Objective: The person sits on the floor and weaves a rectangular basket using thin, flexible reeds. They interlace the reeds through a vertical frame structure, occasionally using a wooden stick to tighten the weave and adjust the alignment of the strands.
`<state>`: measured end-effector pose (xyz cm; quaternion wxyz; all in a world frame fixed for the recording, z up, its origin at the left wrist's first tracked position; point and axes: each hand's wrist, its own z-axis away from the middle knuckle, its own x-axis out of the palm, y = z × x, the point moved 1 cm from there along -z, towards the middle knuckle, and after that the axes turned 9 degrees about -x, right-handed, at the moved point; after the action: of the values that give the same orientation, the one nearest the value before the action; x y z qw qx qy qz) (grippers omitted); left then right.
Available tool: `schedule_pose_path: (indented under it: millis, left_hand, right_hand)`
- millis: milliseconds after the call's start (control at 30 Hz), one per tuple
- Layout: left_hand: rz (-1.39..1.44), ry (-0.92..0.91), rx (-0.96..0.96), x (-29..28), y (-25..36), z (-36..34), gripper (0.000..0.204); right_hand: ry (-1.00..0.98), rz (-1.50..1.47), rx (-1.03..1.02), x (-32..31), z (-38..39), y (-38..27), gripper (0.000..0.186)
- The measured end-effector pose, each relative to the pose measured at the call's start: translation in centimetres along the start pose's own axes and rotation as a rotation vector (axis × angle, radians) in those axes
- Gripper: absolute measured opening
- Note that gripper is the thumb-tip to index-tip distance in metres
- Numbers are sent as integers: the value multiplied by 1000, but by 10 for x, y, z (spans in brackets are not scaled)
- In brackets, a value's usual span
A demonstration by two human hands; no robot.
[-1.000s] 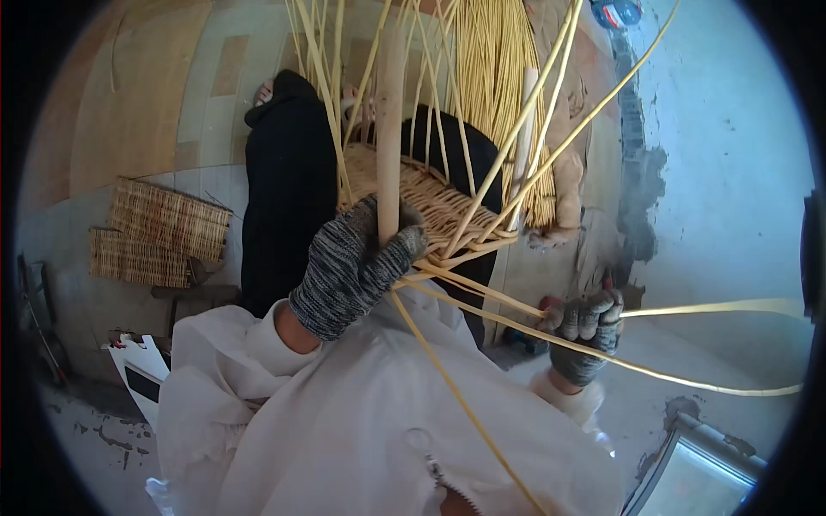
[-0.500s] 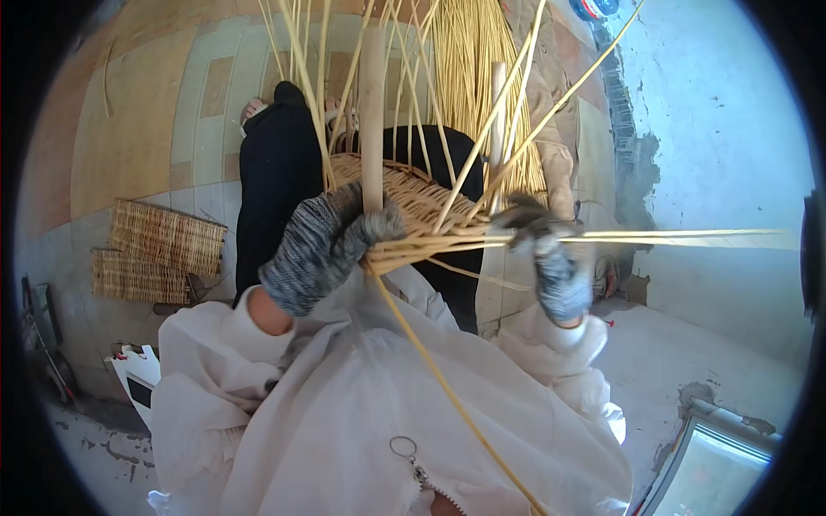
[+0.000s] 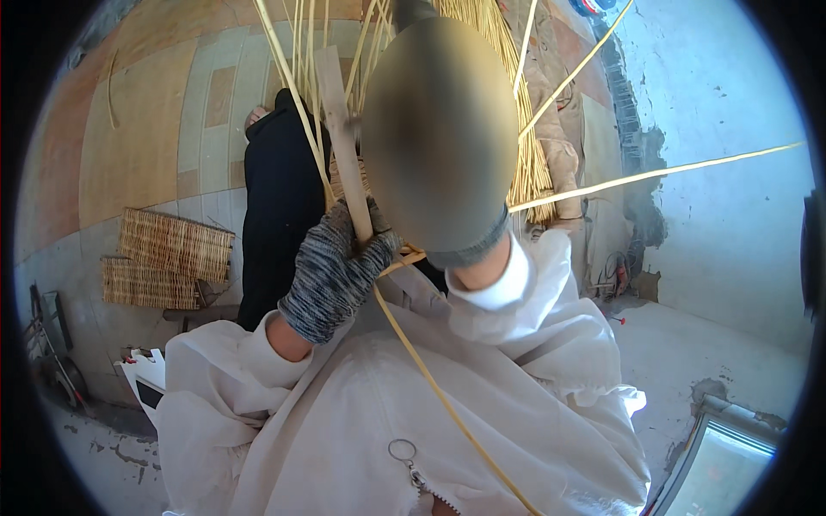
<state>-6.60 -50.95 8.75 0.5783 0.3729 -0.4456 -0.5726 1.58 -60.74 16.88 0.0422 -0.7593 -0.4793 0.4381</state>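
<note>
My left hand (image 3: 331, 271), in a grey speckled knit glove, is closed round the base of an upright pale wooden stick (image 3: 342, 138), where woven rods (image 3: 403, 258) cross. Tall yellow canes (image 3: 292, 86) rise behind it. My right hand (image 3: 473, 245) reaches up over the middle; a large blurred patch hides its fingers and much of the weave, so what it holds is unclear. One cane (image 3: 654, 172) sticks out to the right from behind the patch. A long loose strand (image 3: 430, 378) hangs down over my white jacket.
A bundle of yellow canes (image 3: 533, 185) lies ahead beside tan sheeting. Two woven panels (image 3: 176, 245) lie on the tiled floor at left, near a metal wheeled tool (image 3: 64, 361) and a white object (image 3: 138, 370). A framed glass pane (image 3: 727, 447) is at lower right.
My right hand has swung from the right inward and up to the middle, and a cane at right now slants upward. My left hand stays on the stick, which leans more to the left.
</note>
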Motion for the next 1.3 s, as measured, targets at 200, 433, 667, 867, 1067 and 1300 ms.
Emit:
schedule_pose_path:
  millis: [200,433,667,867,1067,1300]
  left_hand:
    - [240,-271,-217,-11,1,-13,21]
    - [362,-214,-218,-10,-12,-7,13]
    - [355,-220,-221,-5,-14,-11,15]
    - [345,-220,-296,0,-15,-10,12]
    - [240,-351,-260,-3,-11,-19,22]
    - [187,-750,-174,-51,-14,-34,63]
  right_hand:
    - [-12,-1078,765,36,10,19,27]
    - [-783,4,-381,-30,25,52,19]
    - [-1220,611,-387,-37,22,8,28]
    - [-804,567,-243,-41,68,-4,43]
    - [-439,446,-241,-35,121,20,35]
    - [-348,432,-208,-36,126,13,33]
